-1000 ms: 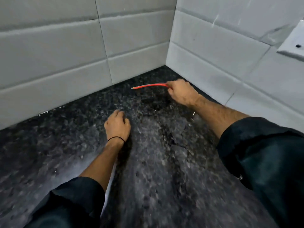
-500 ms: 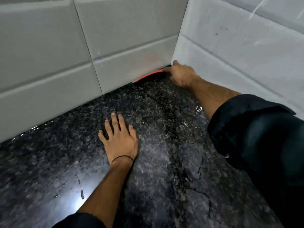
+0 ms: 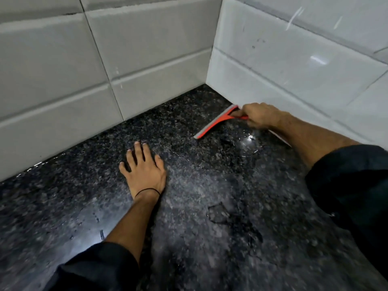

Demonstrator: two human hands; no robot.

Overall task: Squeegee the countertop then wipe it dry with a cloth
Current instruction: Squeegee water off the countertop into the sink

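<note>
A red squeegee [image 3: 218, 121] with a grey rubber blade lies with its blade on the black speckled granite countertop [image 3: 210, 217], close to the right wall and a little out from the corner. My right hand [image 3: 260, 116] is shut on its red handle. My left hand [image 3: 142, 171] rests flat on the counter with fingers spread, a black band on its wrist, left of and nearer than the squeegee. Water films and droplets show on the stone around the blade. No cloth is in view.
White tiled walls [image 3: 147, 59] meet in a corner at the back, the right wall [image 3: 304, 66] running close along my right arm. Wet patches with shiny edges [image 3: 218, 213] lie on the counter in front.
My right hand has drawn the squeegee out of the back corner toward me along the right wall. My left hand has stayed flat on the counter.
</note>
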